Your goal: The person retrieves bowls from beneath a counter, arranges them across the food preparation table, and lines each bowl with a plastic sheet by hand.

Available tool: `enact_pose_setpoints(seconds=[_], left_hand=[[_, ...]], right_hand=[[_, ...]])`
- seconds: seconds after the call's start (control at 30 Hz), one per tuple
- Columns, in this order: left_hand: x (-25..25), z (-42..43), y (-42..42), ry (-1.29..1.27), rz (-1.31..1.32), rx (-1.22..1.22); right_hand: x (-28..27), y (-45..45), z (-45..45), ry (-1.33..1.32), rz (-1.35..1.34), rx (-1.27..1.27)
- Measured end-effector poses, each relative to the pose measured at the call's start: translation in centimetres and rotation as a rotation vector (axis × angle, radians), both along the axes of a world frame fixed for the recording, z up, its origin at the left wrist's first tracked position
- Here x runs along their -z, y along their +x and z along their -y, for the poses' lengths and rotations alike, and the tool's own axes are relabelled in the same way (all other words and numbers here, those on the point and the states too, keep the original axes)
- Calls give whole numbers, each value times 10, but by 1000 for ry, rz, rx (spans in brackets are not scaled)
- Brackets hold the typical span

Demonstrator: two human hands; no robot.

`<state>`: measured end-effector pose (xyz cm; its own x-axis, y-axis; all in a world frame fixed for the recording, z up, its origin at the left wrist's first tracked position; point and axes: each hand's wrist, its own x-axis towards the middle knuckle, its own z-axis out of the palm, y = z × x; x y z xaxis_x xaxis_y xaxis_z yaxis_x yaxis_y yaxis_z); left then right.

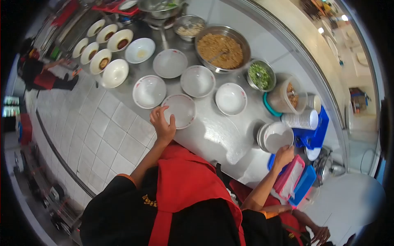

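My left hand [163, 124] is at the near rim of a white bowl [180, 110], its fingers apart and nothing held in them. On the right, my right hand [284, 156] has its fingers at the rim of a small stack of white bowls [276, 137]. Four other white bowls stand near the table's middle: one at the left [149, 92], one behind it [170, 63], one in the centre [198, 81] and one farther right [231, 99].
Behind are a large pan of brown food [219, 50], chopped greens [260, 75] and a clear tub [287, 94]. Several bowls with sauce [122, 40] line the left end. Stacked cups [301, 119] and a pink tray [289, 176] are right. A co-worker [303, 221] stands near; another person [43, 74] is far left.
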<state>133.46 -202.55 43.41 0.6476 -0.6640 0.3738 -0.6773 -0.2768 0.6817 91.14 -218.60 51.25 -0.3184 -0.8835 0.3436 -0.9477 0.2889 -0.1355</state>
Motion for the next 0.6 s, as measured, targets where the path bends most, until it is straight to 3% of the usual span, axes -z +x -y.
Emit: enact_pose_setpoints(seconds=[0.1,0.17,0.23,0.27,0.3,0.47,0.53,0.6], left_hand=[[-3,11,-9,87,0,85],[-2,19,-12,49,80,222],[-5,32,-22,15,72,347],[-9,39,-29,-15,63,458],[-14,48,-36,-17,66,468],[-23,102,-59,196,259,1051],[-4,118,-64,235,312,1104],[12,123,-68,281,378,1113]], right_hand=[[-13,26,-19,-228,280,-109],[1,41,-34,-122,501,-218],[21,77,-52,176,646,-259],[57,82,-59,212,586,-387],[52,111,-65,413,787,-327],[110,163,-83,402,1029,-324],[133,162,-83,372,1022,-354],[87,159,-76,507,1192,-219]])
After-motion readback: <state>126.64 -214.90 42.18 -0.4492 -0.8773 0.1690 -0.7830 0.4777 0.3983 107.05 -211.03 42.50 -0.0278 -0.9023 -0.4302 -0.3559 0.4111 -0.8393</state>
